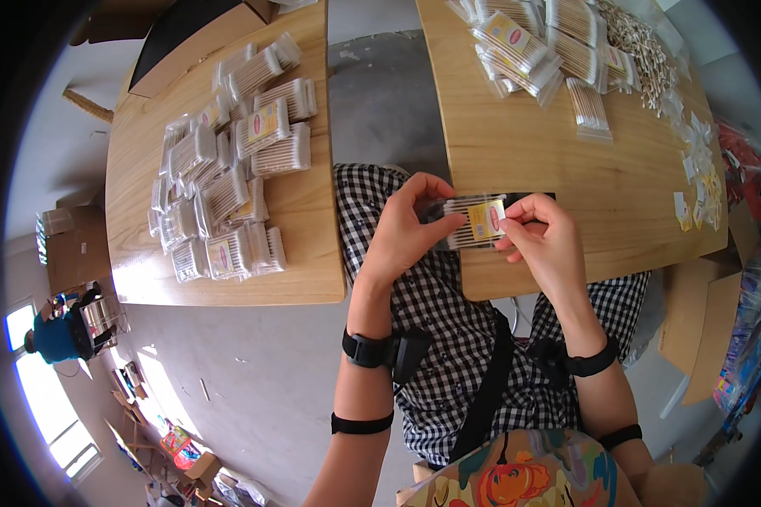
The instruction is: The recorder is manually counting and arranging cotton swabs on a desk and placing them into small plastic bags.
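Note:
At the near left corner of the right table I hold a clear pack of cotton swabs (460,241), its sticks lying crosswise. My left hand (404,230) grips the pack's left end, thumb on top and fingers behind. A yellow label card (484,220) with a red oval lies over the sticks. My right hand (551,241) pinches the right edge of the card, thumb against fingertips. Whether the card is inside the bag or on top of it, I cannot tell. Behind the pack, a flat black thing (533,198) shows in part on the tabletop.
Filled swab packs (224,190) are heaped on the left table (304,237). More packs (558,51) lie at the back of the right table (617,177), beside loose swabs (638,55) and scattered yellow labels (703,198). A gap separates the tables. An open carton (693,329) stands at right.

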Demonstrator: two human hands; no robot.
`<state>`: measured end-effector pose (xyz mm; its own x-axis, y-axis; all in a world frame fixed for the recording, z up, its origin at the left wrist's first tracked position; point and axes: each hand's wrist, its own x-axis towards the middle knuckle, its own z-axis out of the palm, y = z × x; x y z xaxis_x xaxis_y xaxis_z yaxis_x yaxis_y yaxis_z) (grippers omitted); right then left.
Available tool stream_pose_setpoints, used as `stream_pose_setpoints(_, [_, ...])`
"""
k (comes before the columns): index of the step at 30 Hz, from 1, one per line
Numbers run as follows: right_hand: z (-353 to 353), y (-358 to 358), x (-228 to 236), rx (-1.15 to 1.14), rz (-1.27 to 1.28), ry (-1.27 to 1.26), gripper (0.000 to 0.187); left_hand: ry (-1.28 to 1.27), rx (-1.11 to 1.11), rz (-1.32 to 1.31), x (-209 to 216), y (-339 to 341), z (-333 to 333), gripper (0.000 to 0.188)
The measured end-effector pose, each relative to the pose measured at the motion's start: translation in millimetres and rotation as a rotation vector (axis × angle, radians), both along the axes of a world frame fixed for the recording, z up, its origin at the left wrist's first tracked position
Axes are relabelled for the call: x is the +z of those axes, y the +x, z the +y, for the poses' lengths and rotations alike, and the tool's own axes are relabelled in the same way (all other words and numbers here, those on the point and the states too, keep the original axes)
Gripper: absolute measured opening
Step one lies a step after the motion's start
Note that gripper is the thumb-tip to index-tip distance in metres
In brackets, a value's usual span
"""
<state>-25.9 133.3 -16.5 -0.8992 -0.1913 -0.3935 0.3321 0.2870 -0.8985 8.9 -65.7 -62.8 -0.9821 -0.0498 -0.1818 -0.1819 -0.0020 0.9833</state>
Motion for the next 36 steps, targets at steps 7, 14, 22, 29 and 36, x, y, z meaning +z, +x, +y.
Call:
stream_pose_setpoints(7, [-8.7,3.5,2.9,0.0,0.013,0.086,0.011,0.006,0.0,-0.002,-1.3,-0.6,0.8,0.033])
stream_pose_setpoints(14, [-7.5,7.8,-2.5,0.047,0.179,0.094,0.006,-0.003,-0.002,-0.019,-0.8,0.2,-0.5,0.033])
stream_pose_setpoints(22, [10.8,-11.0,-16.1,-0.052,0.189,0.018,0.007,-0.009,0.001,0.009,-1.6,0.2,0.6,0.032])
stream_pose_setpoints(29, [8.4,-20.0,-20.3,0.177,0.651,0.28,0.007,0.022,0.034,-0.005,-3.7,-0.5,2.1,0.021])
stream_pose_setpoints(36, [8.9,-27.0,-20.3,0.279,0.791,0.379,0.007,0.02,0.036,-0.009,-4.1,-0.8,2.4,0.02])
